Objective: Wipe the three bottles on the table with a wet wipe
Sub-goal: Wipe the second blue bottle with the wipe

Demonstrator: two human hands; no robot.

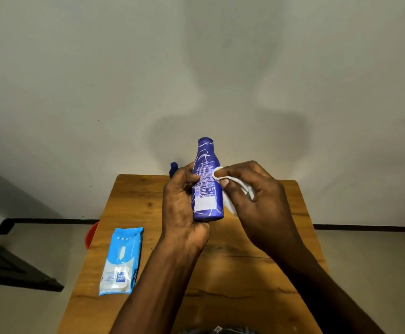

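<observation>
A big pale wall (100,68) fills the top of the frame, with soft grey shadows in the middle; a dark strip (52,221) runs along its bottom; the floor (377,261) is light; a wood table (245,273) sits low in the middle; dark furniture (8,266) is at lower left.

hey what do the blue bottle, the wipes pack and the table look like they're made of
Blue bottle: likely plastic, smooth with a slight sheen, printed label, scuffed whitish streaks.
Wipes pack: soft plastic film, glossy and crinkled, with a clear rigid-looking flap near its front end.
Table: wood or wood-look laminate; brown grain, knots and dark crack lines show, matte finish. Which of the two can't be told.
</observation>
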